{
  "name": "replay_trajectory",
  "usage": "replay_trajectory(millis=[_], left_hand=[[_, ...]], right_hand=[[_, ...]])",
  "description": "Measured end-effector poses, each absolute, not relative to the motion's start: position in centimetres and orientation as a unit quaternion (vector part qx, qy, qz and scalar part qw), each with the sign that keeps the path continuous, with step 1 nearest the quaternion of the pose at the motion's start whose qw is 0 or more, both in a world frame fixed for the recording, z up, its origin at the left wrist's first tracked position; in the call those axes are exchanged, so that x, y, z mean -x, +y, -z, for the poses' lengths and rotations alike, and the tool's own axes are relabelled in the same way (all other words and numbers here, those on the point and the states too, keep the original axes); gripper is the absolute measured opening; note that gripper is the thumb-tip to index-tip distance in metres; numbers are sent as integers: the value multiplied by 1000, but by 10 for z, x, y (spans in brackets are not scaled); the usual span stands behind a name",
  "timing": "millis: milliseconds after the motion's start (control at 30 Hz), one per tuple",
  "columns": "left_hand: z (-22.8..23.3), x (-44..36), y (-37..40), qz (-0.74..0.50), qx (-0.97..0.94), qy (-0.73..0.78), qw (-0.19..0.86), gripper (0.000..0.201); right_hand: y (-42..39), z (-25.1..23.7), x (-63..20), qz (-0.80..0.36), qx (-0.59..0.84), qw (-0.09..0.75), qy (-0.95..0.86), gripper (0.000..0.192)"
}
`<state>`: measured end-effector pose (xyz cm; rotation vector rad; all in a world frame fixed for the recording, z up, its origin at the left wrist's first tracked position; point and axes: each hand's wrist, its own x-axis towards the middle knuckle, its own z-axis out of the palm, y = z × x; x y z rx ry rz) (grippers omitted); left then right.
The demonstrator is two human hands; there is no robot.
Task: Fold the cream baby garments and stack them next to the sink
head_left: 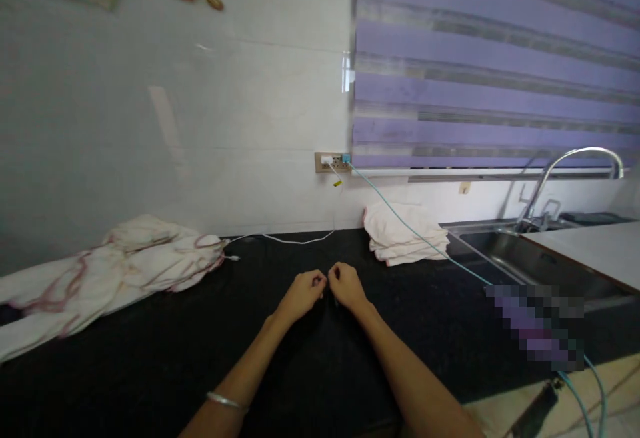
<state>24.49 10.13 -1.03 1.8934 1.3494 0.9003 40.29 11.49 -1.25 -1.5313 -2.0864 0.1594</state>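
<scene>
My left hand [301, 295] and my right hand [345, 287] lie close together in the middle of the black counter [150, 358], knuckles almost touching. Both have their fingers curled and pinched onto a black cloth [325, 351] that lies flat under my forearms. The cloth is hard to tell apart from the dark counter. A thin metal bangle [226, 401] sits on my left wrist.
A crumpled white garment with pink trim [110, 265] lies at the left. A folded white stack [405, 233] sits at the back right, crossed by a teal cable [425, 241] from the wall socket [333, 161]. A white charger cable [295, 240] trails nearby. Steel sink [525, 258] and tap [575, 158] are at the right.
</scene>
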Motion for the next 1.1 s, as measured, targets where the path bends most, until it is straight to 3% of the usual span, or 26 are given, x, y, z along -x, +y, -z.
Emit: replay_trajectory(millis=[200,367,1100], left_hand=[[15,-204,91,-330,-714,575,224,25],[16,-205,84,-264,-721,621,159,20],[14,-204,84,-188,-765,592,169,24]], right_hand=[[93,24,-395,-80,465,197,-859,20],[107,30,-411,-134,402,191,-885,15],[122,43,-417,-236,398,265,-846,21]])
